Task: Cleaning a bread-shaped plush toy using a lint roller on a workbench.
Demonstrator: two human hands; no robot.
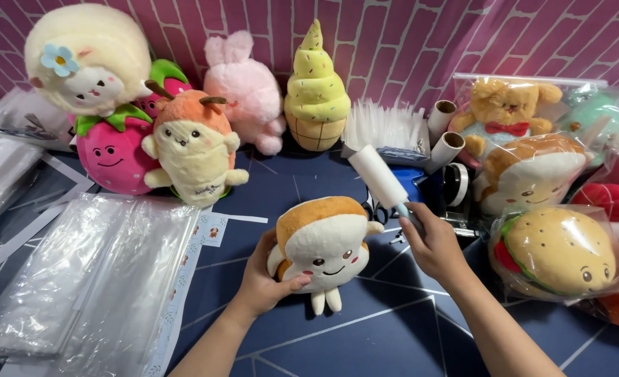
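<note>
My left hand (pixel 264 278) grips a toast-shaped plush toy (pixel 327 244) with a brown crust top, a white smiling face and small legs, holding it upright on the dark blue table (pixel 365 335). My right hand (pixel 434 244) is closed on the handle of a lint roller (pixel 379 178); its white roll points up and to the left, just above and right of the plush, not touching it.
A row of plush toys lines the pink brick wall: a strawberry (pixel 110 153), an orange one (pixel 192 143), a pink rabbit (pixel 248 87), an ice-cream cone (pixel 315 91). Bagged plush toys, including a burger (pixel 561 251), pile at right. Clear plastic bags (pixel 93 272) lie at left. A tape dispenser (pixel 453 188) stands behind.
</note>
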